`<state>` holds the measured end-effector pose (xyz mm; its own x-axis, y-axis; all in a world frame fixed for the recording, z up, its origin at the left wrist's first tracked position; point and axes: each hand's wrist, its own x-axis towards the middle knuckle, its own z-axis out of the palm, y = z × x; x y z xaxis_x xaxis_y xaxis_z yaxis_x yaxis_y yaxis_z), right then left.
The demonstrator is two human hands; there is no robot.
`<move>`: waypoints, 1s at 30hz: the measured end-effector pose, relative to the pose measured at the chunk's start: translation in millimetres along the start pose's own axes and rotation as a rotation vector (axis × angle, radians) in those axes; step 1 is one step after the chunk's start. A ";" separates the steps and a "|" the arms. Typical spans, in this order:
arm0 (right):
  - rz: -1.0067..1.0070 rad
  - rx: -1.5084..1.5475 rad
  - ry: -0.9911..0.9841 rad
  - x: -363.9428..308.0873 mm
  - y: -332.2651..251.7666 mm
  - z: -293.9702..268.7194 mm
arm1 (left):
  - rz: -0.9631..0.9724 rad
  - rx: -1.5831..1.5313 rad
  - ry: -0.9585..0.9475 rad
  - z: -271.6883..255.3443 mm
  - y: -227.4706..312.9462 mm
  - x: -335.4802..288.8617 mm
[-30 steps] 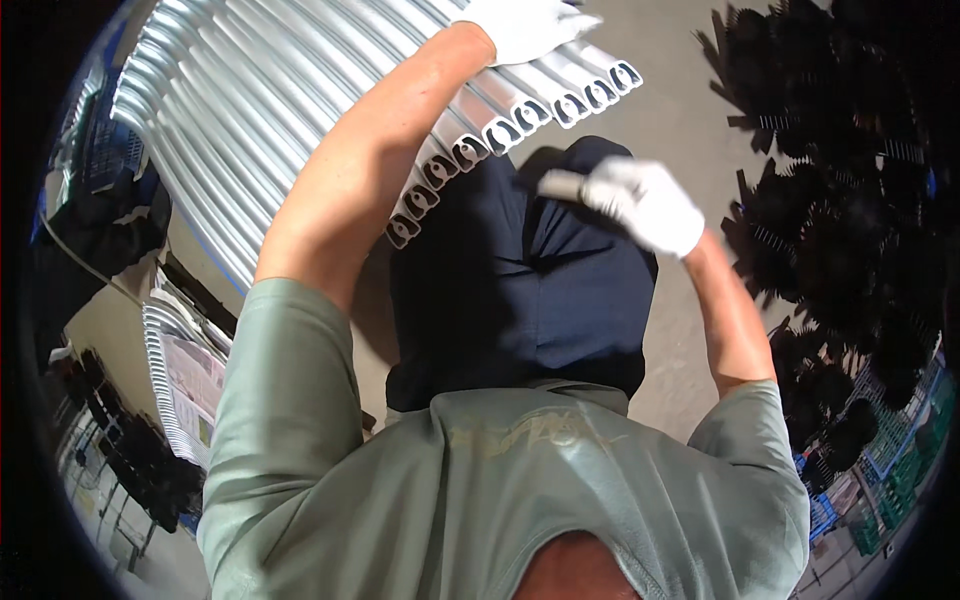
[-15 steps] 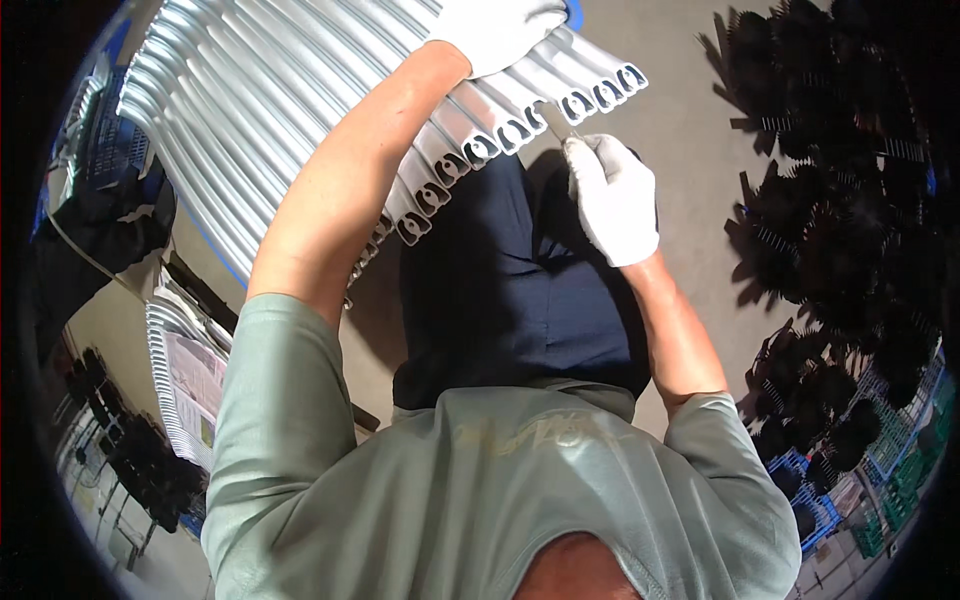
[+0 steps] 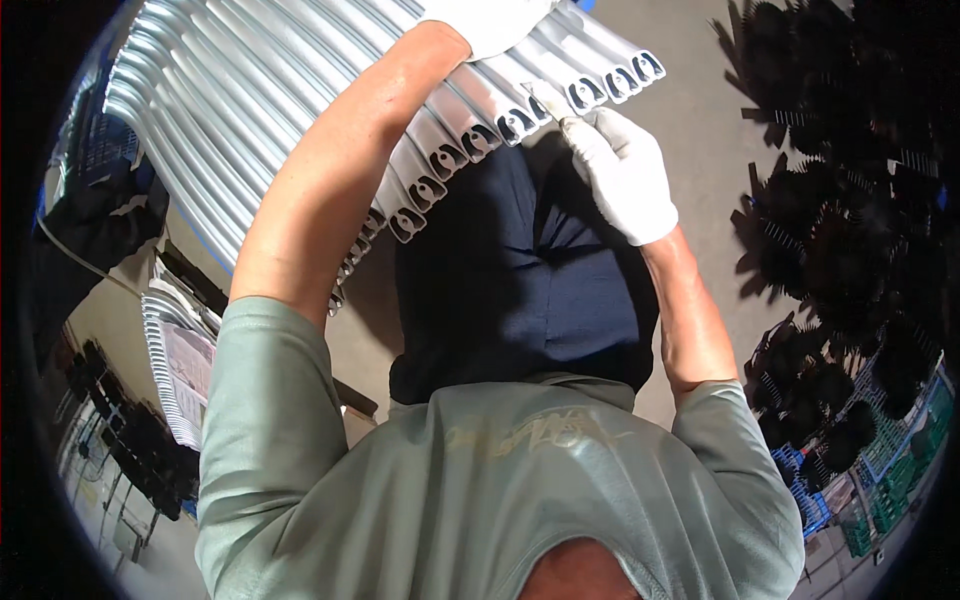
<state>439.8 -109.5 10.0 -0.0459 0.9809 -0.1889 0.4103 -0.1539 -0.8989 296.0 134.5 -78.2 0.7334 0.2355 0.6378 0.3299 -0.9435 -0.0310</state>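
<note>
A row of silvery ribbed metal profiles (image 3: 250, 110) with hollow, dark-looking ends fans across the upper left. My left hand (image 3: 490, 25), in a white glove, lies on top of them near their right ends; the picture's upper edge cuts off part of it, and the visible fingers stretch across the metal. Just below the open ends, my gloved right hand (image 3: 625, 175) is closed in a pinch on a thin, flat metal tool (image 3: 550, 105). The tool's tip touches or overlaps one profile's end; its exact kind is too small to tell.
Dark finned parts (image 3: 830, 220) hang or stand in clusters along the right. Blue and green plastic crates (image 3: 890, 440) show at lower right. On the left are a stack of ribbed pieces with papers (image 3: 185, 360) and dark cloth (image 3: 100, 220). My legs (image 3: 520, 290) are beneath the profile ends.
My right hand has moved slightly up and right, with the tool tip shifting up and left at the profile ends. My left hand has slid a little up and left. The profiles appear slightly shifted.
</note>
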 end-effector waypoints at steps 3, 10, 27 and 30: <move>-0.134 -0.119 -0.158 -7.7 0.7 -3.3 | 0.164 0.217 0.081 -10.7 -3.1 6.9; 0.230 0.278 0.119 -11.4 -18.4 2.8 | 0.084 0.178 -0.010 -17.3 4.3 10.7; 0.256 0.186 0.085 -15.1 -14.8 5.8 | -0.270 -0.309 -0.296 -64.0 23.7 34.6; 0.255 0.156 0.058 -1.7 -22.8 6.2 | -0.456 -0.481 -0.409 -59.3 28.1 17.4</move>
<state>424.9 -108.4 28.3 0.0949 0.9128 -0.3973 0.2571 -0.4080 -0.8760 282.8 98.3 -22.4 0.7793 0.6032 0.1696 0.4258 -0.7083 0.5630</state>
